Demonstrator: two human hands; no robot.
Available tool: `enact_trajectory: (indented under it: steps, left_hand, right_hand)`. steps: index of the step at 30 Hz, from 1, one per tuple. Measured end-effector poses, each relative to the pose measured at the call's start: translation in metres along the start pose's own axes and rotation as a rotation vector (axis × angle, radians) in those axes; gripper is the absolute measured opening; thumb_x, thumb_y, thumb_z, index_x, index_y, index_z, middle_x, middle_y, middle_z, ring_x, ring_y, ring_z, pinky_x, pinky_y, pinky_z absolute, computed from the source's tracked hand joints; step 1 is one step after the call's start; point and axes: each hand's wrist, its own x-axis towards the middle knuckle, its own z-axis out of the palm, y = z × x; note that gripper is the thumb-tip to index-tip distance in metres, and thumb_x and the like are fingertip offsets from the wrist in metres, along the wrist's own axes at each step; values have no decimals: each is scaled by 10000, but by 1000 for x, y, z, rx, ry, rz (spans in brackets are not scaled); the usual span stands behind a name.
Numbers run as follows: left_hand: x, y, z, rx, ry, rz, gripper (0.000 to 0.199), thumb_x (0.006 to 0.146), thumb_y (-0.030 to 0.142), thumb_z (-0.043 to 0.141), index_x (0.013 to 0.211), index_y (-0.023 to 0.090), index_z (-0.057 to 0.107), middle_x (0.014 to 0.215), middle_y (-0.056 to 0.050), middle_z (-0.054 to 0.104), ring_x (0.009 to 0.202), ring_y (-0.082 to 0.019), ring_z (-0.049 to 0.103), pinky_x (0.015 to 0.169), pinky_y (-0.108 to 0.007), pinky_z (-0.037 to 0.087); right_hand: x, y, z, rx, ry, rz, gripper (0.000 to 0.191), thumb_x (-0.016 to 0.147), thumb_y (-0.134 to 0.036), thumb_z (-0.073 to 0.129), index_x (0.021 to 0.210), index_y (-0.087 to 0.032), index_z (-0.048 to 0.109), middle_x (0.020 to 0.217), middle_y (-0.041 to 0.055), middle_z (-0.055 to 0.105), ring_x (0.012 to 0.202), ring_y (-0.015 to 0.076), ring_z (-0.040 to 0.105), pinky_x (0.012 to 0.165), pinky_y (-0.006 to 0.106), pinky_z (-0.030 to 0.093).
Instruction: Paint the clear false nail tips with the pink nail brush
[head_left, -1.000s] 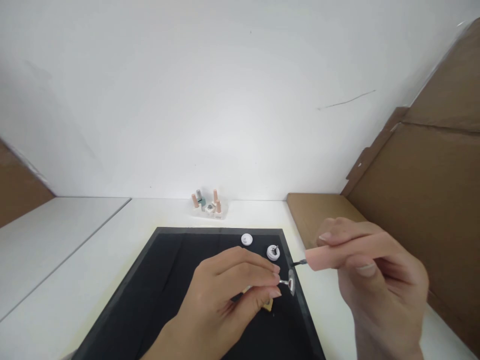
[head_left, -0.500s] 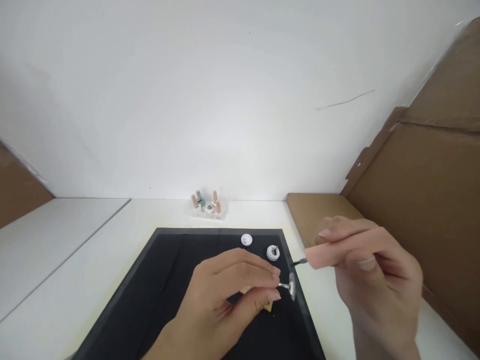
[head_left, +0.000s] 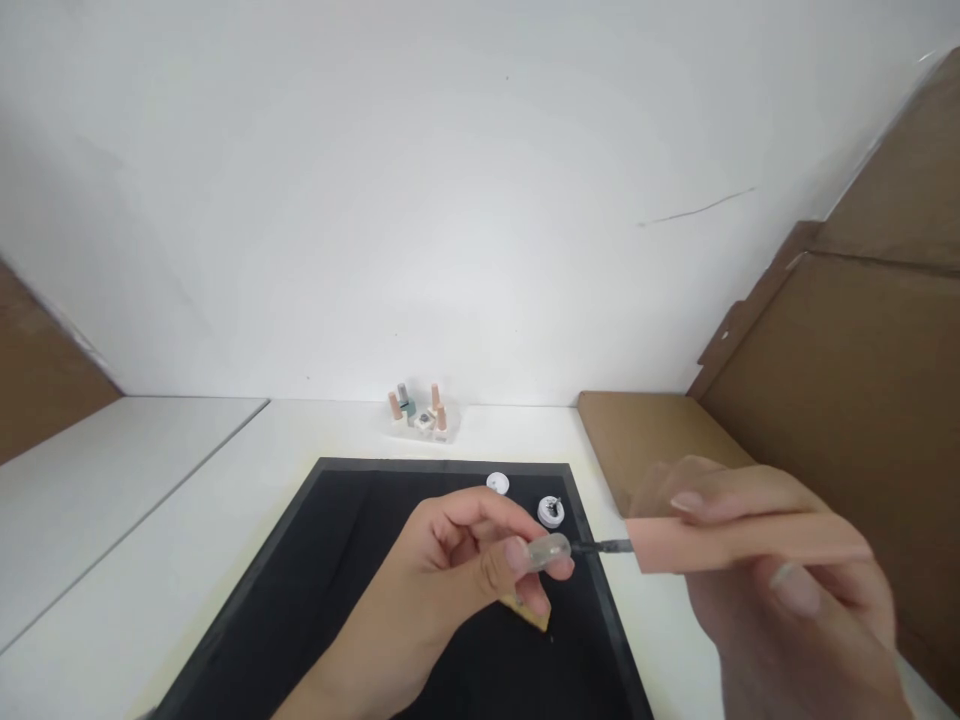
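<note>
My left hand (head_left: 442,590) pinches a clear, rounded false nail (head_left: 550,552) between thumb and fingers, above the black mat (head_left: 360,560). In my right hand (head_left: 795,580) is a nail polish brush (head_left: 712,545), gripped by its long pink cap. Its dark bristle end points left and meets, or nearly meets, the tip of the false nail; contact cannot be made out for certain. A yellow flat piece (head_left: 534,612) lies on the mat, partly hidden beneath my left fingers.
On the mat's far right stand an uncapped white jar (head_left: 551,513) with dark contents and a white lid (head_left: 497,483). Against the wall, a clear tray (head_left: 454,430) holds several polish bottles. A cardboard panel (head_left: 847,400) rises on the right.
My left hand has turned the false nail, so its broad face shows instead of its edge. My right hand has tilted the brush level and brought its bristles to the nail's tip.
</note>
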Motion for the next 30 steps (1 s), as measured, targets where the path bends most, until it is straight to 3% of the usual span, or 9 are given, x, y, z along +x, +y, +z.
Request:
enact_trajectory:
  steps: [6,13,20,25,30]
  left_hand:
    - [1,3,3,-74,-44,-21,102,806,311,821,815,210,802,769,17,831,587,-35,694,626,-110,543]
    - [3,3,5,-137,-71,-48,114,818,290,815,809,178,801,760,1,829,577,-35,689,594,-102,538]
    - [1,4,1,-180,-92,-52,114,845,281,791,807,173,796,758,4,828,574,-25,691,607,-94,550]
    - [0,4,-1,-190,-92,-49,110,858,271,779,808,174,794,760,1,828,579,-28,692,612,-98,552]
    - [3,6,2,-192,-78,-59,115,825,275,809,790,166,798,755,-6,827,576,-32,687,601,-99,546]
  right_hand:
    - [0,-3,4,18,16,43,186,948,-332,618,1002,-287,791,901,25,734,649,169,611,559,356,496]
    - [0,-1,5,22,-4,19,198,945,-325,614,1006,-275,796,878,42,734,641,179,636,481,322,498]
    - [5,0,-3,-10,-91,-47,212,948,-325,602,1004,-257,794,830,35,719,626,182,634,521,348,505]
    - [3,-4,2,-29,20,28,194,939,-360,620,998,-294,794,832,28,732,661,194,623,566,358,481]
    - [3,-5,8,-42,-4,8,186,930,-360,634,1013,-294,787,756,22,715,607,186,621,550,353,495]
